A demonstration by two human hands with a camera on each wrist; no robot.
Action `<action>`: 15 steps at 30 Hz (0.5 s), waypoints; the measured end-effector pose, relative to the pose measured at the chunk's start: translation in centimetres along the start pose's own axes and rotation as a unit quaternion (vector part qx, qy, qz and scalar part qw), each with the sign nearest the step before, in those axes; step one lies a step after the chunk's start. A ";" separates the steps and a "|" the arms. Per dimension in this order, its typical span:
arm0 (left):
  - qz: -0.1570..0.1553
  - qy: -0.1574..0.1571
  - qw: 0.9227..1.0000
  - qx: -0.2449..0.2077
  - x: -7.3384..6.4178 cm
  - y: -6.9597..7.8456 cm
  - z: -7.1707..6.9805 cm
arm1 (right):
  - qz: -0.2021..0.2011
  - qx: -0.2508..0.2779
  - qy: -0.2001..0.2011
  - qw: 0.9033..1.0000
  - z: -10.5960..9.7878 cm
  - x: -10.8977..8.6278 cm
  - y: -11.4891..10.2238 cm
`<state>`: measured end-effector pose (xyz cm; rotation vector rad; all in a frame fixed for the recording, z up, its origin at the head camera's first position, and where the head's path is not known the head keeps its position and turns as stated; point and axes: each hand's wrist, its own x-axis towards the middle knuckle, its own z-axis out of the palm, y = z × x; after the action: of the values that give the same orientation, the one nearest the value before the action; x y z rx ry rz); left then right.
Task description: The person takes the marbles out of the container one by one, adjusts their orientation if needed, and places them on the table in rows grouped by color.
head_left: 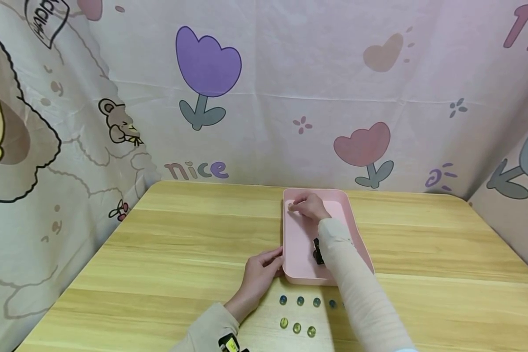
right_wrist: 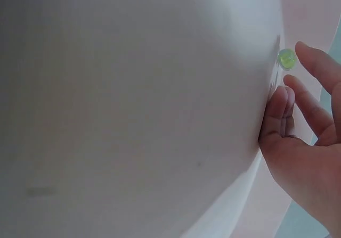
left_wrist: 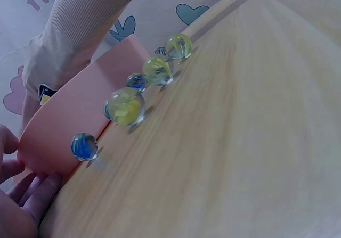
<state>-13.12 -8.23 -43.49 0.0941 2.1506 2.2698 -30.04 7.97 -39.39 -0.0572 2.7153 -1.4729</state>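
A pink tray (head_left: 298,244) lies on the wooden table. My right hand (head_left: 311,206) reaches into its far left part, beside a yellow-green marble (right_wrist: 287,59). In the right wrist view its thumb and forefinger stand apart near the marble, with other fingers curled by the tray floor. My left hand (head_left: 257,275) touches the tray's left wall near the front corner, fingers fairly straight. Before the tray lie a row of blue marbles (head_left: 300,300) and a nearer row of yellow marbles (head_left: 297,327). The right sleeve partly hides the blue row.
The wooden table (head_left: 193,234) extends on both sides of the tray. A patterned cloth (head_left: 268,142) hangs behind and at the sides. Each wrist wears a black camera mount, such as the right one (head_left: 319,252) above the tray.
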 end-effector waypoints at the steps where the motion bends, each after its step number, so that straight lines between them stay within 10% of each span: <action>1: 0.000 0.000 1.000 0.000 0.0 0.0 0.0 | -0.003 -0.005 0.002 1.000 0.0 0.0 0.0; 15: 0.000 0.004 1.000 0.003 0.0 0.0 0.0 | -0.015 -0.047 0.007 0.999 0.1 0.1 0.0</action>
<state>-13.07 -8.23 -43.46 0.0838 2.1612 2.2681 -30.10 7.82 -39.44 -0.0916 2.8058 -1.3557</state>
